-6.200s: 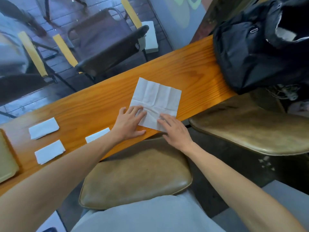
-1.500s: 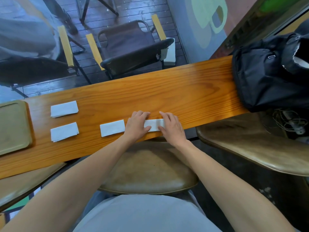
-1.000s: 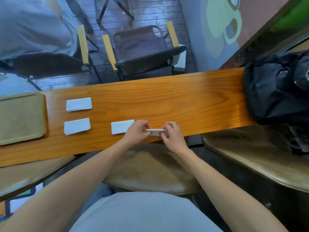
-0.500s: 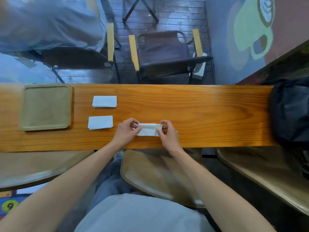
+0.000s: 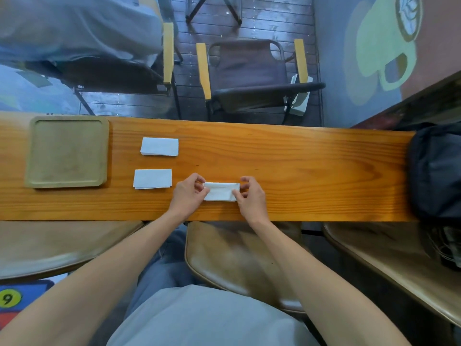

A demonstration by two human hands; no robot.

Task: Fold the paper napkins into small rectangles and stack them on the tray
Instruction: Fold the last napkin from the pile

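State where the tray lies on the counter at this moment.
In the head view the tray lies flat at the left end of the wooden counter, left of the two folded napkins, with nothing on it.

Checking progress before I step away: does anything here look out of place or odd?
Nothing is damaged or spilled. One mismatch: the tray holds no napkins, while two folded napkins lie on the counter beside it. Both hands hold a third napkin by its ends.
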